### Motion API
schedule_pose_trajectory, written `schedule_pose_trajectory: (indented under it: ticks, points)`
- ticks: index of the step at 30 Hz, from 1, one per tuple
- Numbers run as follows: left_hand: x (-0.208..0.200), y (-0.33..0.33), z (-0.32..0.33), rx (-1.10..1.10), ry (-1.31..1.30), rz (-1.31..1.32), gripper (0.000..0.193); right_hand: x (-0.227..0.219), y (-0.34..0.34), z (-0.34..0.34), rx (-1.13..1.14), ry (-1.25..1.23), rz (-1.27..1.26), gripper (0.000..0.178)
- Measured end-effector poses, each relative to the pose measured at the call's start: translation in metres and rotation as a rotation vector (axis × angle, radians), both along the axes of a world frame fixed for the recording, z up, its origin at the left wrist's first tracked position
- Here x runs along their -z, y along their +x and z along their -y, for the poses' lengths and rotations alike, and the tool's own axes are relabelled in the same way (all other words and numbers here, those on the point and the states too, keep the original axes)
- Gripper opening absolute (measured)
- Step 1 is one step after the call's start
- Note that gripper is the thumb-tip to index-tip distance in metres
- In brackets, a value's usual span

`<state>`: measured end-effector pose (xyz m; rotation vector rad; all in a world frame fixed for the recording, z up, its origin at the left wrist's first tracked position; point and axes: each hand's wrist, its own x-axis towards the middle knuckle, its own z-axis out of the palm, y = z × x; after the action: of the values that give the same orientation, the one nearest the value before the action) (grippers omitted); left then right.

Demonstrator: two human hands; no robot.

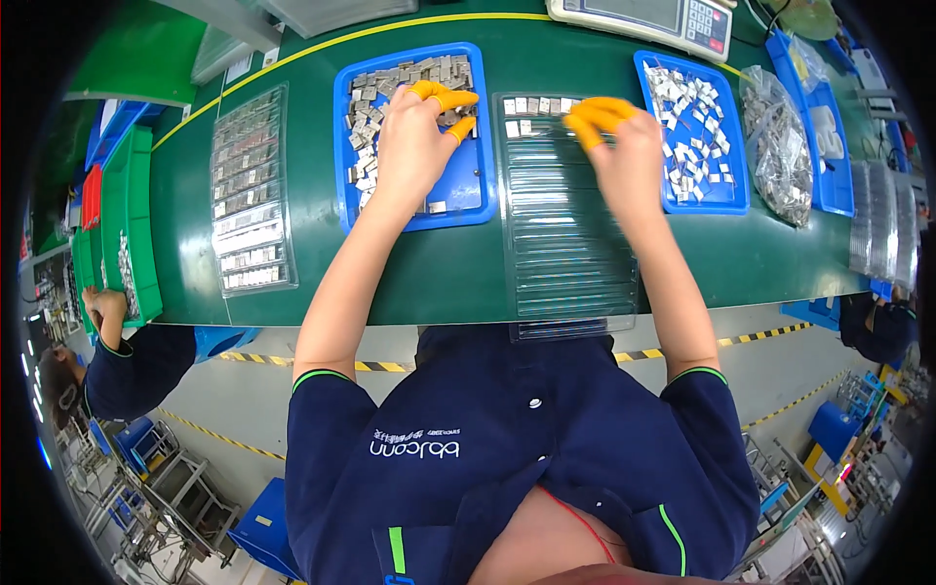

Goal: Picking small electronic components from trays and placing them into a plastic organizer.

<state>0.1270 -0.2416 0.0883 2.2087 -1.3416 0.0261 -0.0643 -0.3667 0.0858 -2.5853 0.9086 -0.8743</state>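
Note:
My left hand [414,141], with yellow finger cots, reaches over a blue tray [346,185] heaped with small silvery metal-cased parts [369,122]. Its thumb and forefinger are spread apart above the right part of that tray, and nothing shows clearly between them. In yellow cots too, my right hand [624,146] is at the upper right of a clear ribbed plastic tray [570,224]. Its fingertips are closed together at the top rows, slightly blurred; what they pinch is hidden. Small silvery and white parts [531,105] sit along the top row, with a couple below at the left.
Right of the ribbed tray stands a blue tray [736,200] of white parts with wires, then a plastic bag [780,146] of parts. A filled clear tray [252,195] lies left. A scale [648,19] stands at the back. At far left, another person's hand [105,304] touches a green bin [141,224].

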Motion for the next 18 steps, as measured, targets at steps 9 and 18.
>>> schedule_pose_trajectory:
  ticks: [9, 18]
  points:
    - [0.001, 0.001, 0.008, 0.034, -0.002, -0.132, 0.025, 0.009, -0.094, 0.056, 0.295, 0.014, -0.274, 0.034]
    - [0.01, 0.008, 0.006, 0.103, -0.068, -0.038, 0.023, 0.011, -0.082, 0.047, 0.465, 0.232, -0.278, 0.024]
